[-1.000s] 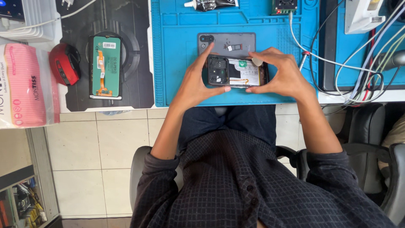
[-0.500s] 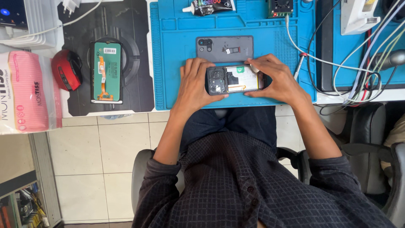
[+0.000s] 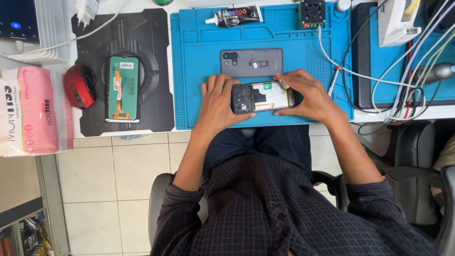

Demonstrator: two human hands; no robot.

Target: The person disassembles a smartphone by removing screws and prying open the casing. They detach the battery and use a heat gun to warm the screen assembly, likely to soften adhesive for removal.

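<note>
- Both hands have drawn the phone [image 3: 263, 96] lower on the mat [image 3: 189, 71].
- Left hand [image 3: 219, 100] and right hand [image 3: 303, 95] clasp its ends.
- I keep it flat, pressing evenly.

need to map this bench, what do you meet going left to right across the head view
pink tissue pack → red round mouse → green-backed phone screen panel → left hand → opened black phone → right hand → white box-shaped device

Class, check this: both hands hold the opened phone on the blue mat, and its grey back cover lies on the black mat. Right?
Not quite. In the head view the grey back cover lies on the blue mat, just beyond the opened phone held by the left hand and right hand.
</note>
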